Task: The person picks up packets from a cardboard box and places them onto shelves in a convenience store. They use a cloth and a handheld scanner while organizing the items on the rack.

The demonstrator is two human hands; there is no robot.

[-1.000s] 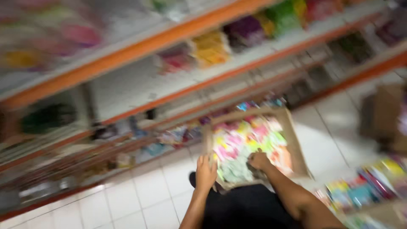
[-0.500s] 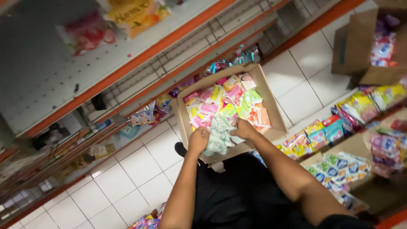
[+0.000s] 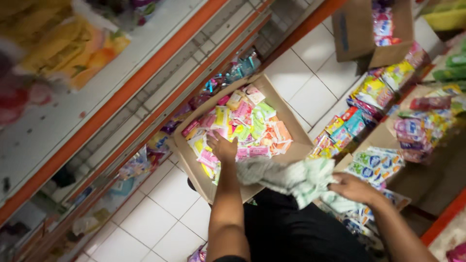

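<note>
now left hand [image 3: 222, 148] presses packets [image 3: 242, 126]; right hand [image 3: 353, 188] grips green cloth [image 3: 296, 177].

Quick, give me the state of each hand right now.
Left hand: reaching into the cardboard box, resting on the colourful packets; grip cannot be told.
Right hand: closed on a pale green cloth.

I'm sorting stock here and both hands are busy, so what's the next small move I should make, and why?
Probably lift the pale green packs clear to the right. The right hand already grips that bundle, which drapes over the cardboard box edge, while the left hand rests on the coloured sachets inside and can hold them down.
</note>
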